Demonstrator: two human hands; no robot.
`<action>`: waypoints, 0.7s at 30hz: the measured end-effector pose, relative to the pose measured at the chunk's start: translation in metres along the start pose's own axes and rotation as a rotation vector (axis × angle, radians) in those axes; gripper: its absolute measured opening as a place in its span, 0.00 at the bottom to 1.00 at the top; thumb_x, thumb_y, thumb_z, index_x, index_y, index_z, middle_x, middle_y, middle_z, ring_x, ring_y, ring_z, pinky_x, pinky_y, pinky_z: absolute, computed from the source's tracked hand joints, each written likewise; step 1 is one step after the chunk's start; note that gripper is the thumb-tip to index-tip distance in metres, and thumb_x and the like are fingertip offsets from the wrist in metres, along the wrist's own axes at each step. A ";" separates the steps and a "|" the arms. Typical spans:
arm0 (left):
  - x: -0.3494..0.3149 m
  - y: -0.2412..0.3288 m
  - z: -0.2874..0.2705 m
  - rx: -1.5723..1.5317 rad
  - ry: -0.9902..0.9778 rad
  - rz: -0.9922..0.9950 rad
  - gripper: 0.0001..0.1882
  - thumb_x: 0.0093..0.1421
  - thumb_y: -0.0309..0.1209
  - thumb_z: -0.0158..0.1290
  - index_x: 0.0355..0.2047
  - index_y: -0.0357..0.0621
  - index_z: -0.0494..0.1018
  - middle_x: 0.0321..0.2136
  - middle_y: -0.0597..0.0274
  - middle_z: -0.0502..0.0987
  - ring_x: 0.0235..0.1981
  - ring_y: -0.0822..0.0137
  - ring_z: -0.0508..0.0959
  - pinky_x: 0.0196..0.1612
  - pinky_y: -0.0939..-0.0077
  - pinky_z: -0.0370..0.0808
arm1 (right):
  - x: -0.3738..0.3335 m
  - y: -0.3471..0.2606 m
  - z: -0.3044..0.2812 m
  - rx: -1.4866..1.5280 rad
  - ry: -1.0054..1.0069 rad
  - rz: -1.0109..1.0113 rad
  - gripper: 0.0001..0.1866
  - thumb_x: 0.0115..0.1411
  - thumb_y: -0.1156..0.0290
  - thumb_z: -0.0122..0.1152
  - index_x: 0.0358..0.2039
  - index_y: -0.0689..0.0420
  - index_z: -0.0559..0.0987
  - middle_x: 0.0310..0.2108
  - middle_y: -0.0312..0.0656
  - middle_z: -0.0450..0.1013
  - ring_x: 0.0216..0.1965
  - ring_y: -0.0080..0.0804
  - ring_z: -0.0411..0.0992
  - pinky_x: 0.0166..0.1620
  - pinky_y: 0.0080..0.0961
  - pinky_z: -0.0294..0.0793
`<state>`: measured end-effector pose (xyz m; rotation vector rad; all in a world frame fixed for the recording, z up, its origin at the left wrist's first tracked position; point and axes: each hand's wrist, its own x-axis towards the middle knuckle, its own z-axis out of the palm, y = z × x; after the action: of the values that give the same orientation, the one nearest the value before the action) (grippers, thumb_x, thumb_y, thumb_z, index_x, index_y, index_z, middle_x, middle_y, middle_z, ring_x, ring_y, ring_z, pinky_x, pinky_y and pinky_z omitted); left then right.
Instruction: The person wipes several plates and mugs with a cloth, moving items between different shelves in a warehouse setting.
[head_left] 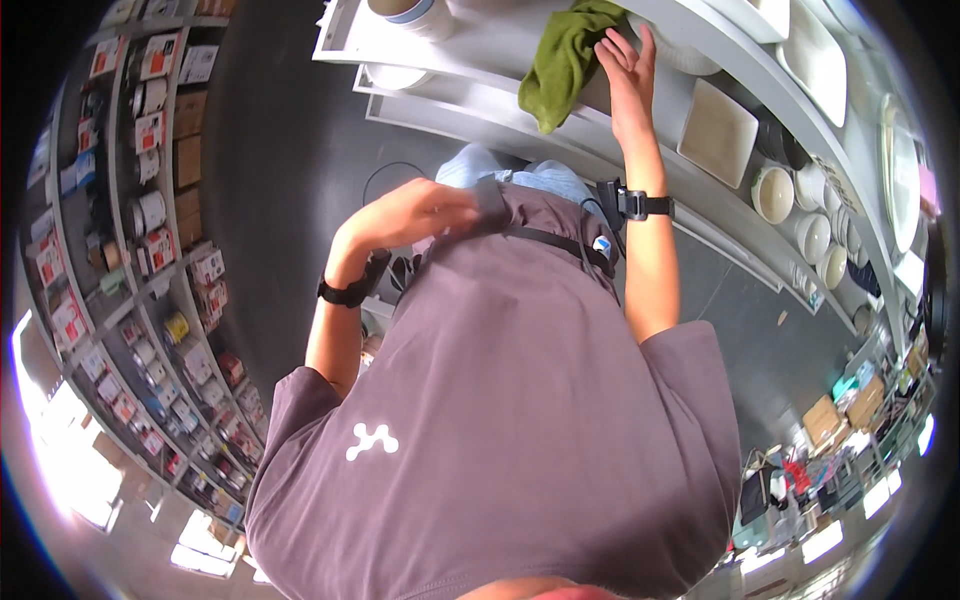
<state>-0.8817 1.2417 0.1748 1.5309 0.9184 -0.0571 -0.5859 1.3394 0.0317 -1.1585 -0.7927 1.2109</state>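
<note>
My left hand (432, 212) is in front of my waist, its fingers bent and smeared by motion. At its fingertips is a dark grey flat thing (490, 205) whose kind I cannot make out. Farther out, my right hand (630, 75) reaches over the shelf with its fingers apart. A green cloth (568, 62) lies crumpled over the edge of the white shelf (480, 62), right beside that hand. The fingertips overlap the cloth's edge, but I cannot tell if they press on it. A whitish round dish (685, 52) is partly hidden behind this hand.
A white cup with a blue band (412, 18) stands on the shelf at the left. A square cream dish (717, 132) and several bowls (772, 193) sit on the right. Tall racks of boxed goods (150, 190) line the left. Dark floor (280, 130) lies between.
</note>
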 end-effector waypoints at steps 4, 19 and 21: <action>-0.001 -0.010 -0.028 0.034 0.052 -0.092 0.17 0.69 0.37 0.52 0.31 0.34 0.72 0.23 0.60 0.76 0.25 0.69 0.72 0.30 0.72 0.69 | -0.028 -0.027 -0.015 -0.191 -0.046 -0.090 0.24 0.65 0.73 0.60 0.61 0.61 0.68 0.54 0.47 0.73 0.56 0.30 0.72 0.58 0.26 0.70; -0.014 -0.062 -0.083 0.184 -0.038 0.127 0.24 0.56 0.48 0.66 0.38 0.39 0.76 0.26 0.59 0.78 0.26 0.63 0.76 0.33 0.68 0.73 | -0.156 -0.090 0.051 -0.663 -0.547 0.289 0.13 0.53 0.68 0.74 0.37 0.59 0.83 0.31 0.33 0.74 0.29 0.19 0.70 0.33 0.19 0.69; -0.012 -0.068 -0.084 0.233 -0.030 0.303 0.26 0.57 0.49 0.64 0.43 0.38 0.77 0.28 0.58 0.77 0.26 0.61 0.75 0.34 0.67 0.74 | -0.154 -0.093 0.057 -0.753 -0.506 0.243 0.14 0.53 0.68 0.75 0.38 0.59 0.84 0.32 0.34 0.75 0.28 0.21 0.70 0.33 0.20 0.70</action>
<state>-0.9680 1.3005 0.1431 1.8666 0.6647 0.0319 -0.6461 1.2079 0.1528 -1.6020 -1.6197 1.4855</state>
